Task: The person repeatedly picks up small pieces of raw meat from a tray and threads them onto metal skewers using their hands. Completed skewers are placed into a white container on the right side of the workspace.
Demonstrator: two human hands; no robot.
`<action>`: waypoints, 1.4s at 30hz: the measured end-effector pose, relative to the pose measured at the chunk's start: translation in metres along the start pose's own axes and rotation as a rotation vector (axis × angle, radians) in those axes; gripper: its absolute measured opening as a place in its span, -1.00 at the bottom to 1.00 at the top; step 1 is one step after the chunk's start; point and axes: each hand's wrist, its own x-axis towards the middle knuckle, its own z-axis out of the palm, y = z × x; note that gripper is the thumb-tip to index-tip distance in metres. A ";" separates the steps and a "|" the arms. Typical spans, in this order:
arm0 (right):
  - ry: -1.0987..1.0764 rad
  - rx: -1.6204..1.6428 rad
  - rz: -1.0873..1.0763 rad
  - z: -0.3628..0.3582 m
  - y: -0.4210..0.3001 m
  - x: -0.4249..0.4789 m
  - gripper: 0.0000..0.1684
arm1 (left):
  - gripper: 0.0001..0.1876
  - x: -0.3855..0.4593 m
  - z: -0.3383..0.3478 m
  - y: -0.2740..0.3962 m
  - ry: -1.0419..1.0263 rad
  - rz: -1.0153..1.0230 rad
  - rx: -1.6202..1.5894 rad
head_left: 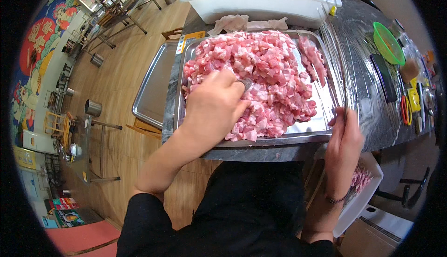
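Observation:
A large heap of diced raw pink meat (258, 68) fills most of a metal tray (279, 140) before me. My left hand (218, 100) reaches into the heap's left side, with a grey covering on one finger; its fingertips are partly hidden, so whether it grips a piece cannot be told. At the tray's right front corner, my right hand (344, 131) has its fingers closed on a thin metal skewer (345, 86) pointing away from me. Beside it, many bare metal skewers (331, 44) lie along the tray's right edge. Strips of meat (312, 58) rest at the tray's right side.
A white plastic tub (258, 5) holding skewers stands behind the tray. On the right are a green basket (389, 44), a phone (383, 77) and scissors (406, 110). An empty metal tray (150, 86) sits lower left. Below right, a white bin (375, 183) holds skewered meat.

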 end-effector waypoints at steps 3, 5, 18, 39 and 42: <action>0.103 -0.195 -0.222 0.004 0.011 0.026 -0.87 | -0.81 0.006 0.007 -0.004 -0.088 0.047 0.140; 0.171 -0.183 -0.283 0.000 0.011 0.017 -0.87 | -0.89 0.002 0.006 -0.014 0.000 -0.009 -0.027; -0.448 0.574 0.162 0.015 -0.001 -0.117 -0.91 | -0.78 -0.057 -0.005 -0.010 0.279 -0.674 -1.638; -0.344 0.564 -0.054 0.046 -0.018 -0.118 -0.85 | -0.74 -0.074 0.001 0.019 0.340 -0.783 -1.808; -0.392 0.576 0.045 0.045 -0.008 -0.128 -0.86 | -0.80 -0.074 -0.006 0.008 0.355 -0.765 -1.759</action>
